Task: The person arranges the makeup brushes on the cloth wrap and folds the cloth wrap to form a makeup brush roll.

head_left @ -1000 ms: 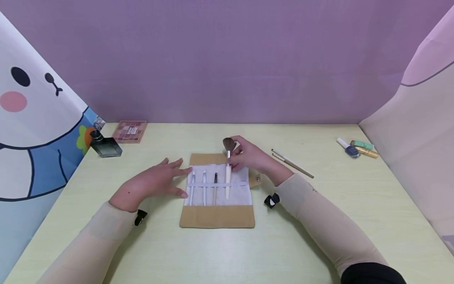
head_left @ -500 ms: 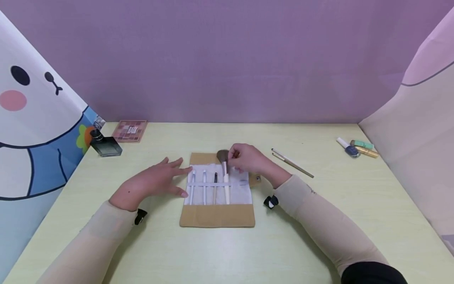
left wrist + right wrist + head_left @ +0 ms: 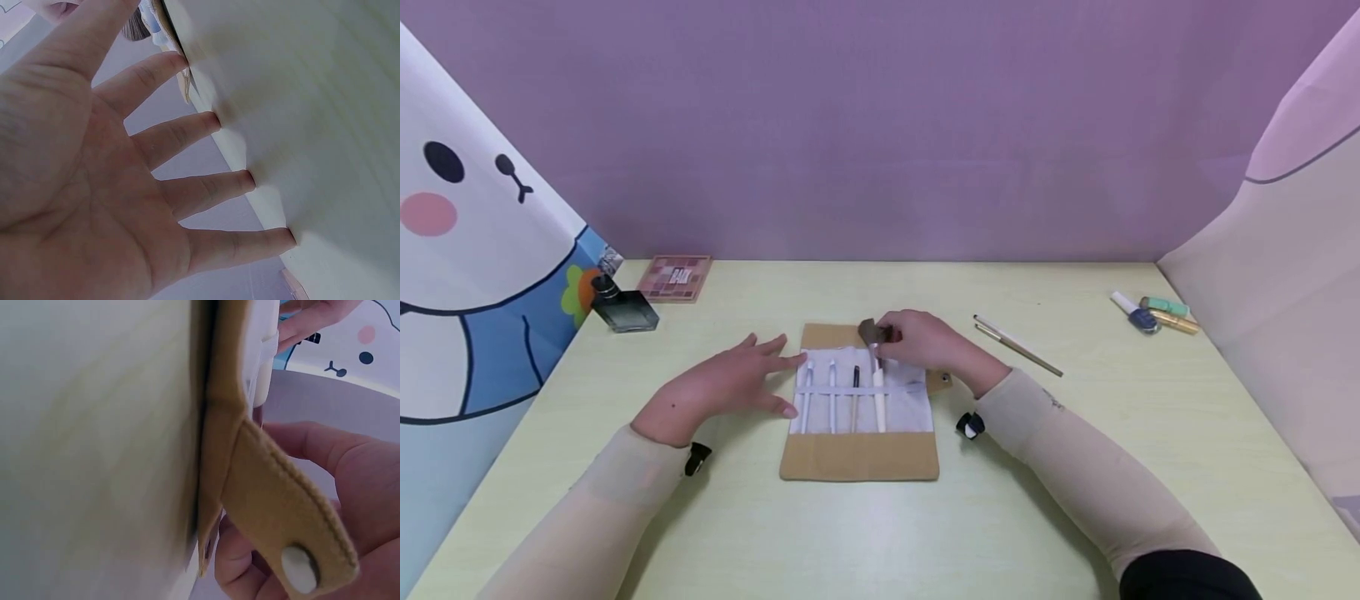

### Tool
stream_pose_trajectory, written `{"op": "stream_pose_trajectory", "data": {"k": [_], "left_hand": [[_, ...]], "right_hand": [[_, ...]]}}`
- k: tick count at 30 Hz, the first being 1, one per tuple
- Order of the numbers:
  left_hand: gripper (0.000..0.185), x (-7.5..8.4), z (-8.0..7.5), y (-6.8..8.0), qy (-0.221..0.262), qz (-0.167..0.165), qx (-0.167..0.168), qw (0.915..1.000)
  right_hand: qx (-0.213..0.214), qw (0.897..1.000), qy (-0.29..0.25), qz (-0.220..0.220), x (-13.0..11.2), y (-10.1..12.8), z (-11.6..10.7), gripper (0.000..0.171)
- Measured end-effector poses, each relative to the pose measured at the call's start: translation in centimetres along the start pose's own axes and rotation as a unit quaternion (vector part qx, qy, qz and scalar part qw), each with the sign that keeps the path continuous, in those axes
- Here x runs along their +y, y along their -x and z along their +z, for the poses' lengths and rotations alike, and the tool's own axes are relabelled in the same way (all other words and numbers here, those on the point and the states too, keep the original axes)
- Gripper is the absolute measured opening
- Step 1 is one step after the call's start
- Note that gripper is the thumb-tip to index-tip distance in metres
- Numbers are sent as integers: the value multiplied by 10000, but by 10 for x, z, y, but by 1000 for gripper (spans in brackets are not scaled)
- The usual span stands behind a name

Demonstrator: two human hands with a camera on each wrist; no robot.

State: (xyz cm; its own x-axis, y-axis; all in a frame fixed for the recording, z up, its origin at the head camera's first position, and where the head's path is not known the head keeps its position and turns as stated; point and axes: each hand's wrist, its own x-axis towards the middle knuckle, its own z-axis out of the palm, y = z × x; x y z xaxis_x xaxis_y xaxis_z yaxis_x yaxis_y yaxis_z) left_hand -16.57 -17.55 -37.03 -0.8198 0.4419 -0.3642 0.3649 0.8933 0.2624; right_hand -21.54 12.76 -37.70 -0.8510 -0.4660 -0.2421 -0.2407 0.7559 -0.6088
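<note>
A tan brush roll [image 3: 859, 458] with a white lining lies unfolded on the table. Behind its elastic band sit two white sticks [image 3: 832, 398], a thin dark-tipped brush [image 3: 855, 392] and a large white-handled makeup brush [image 3: 880, 400]. My right hand [image 3: 921, 340] pinches that large brush just below its dark bristles; in the right wrist view the snap strap [image 3: 290, 512] partly hides the fingers. With fingers spread, my left hand [image 3: 730, 387] rests at the roll's left edge, its fingertips [image 3: 244, 180] down on the table.
Two slim brushes [image 3: 1018, 346] lie to the right of the roll. Farther right are a nail polish bottle [image 3: 1141, 317], a green tube [image 3: 1165, 306] and a gold tube [image 3: 1176, 322]. A dark glass bottle [image 3: 625, 310] and a pink palette [image 3: 676, 279] stand back left.
The large brush has slid down toward me and slightly left under the band. My right hand moved down with it, shifted beside the bristles, then back onto the brush. The left hand stayed put.
</note>
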Motion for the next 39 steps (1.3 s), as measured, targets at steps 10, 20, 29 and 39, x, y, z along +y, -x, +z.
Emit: {"op": "stream_pose_trajectory", "data": {"k": [10, 20, 29, 39], "left_hand": [[96, 2, 0, 1, -6, 7, -11, 10000], [96, 2, 2, -2, 60, -116, -72, 9999], [96, 1, 3, -4, 35, -109, -55, 9999], [95, 2, 2, -4, 69, -93, -94, 9999]], "right_hand": [[13, 9997, 230, -8, 2, 0, 1, 23], [-219, 9995, 221, 57, -1, 2, 4, 15], [-262, 9989, 362, -169, -4, 6, 8, 26], [-1, 9999, 124, -67, -4, 26, -28, 28]]}}
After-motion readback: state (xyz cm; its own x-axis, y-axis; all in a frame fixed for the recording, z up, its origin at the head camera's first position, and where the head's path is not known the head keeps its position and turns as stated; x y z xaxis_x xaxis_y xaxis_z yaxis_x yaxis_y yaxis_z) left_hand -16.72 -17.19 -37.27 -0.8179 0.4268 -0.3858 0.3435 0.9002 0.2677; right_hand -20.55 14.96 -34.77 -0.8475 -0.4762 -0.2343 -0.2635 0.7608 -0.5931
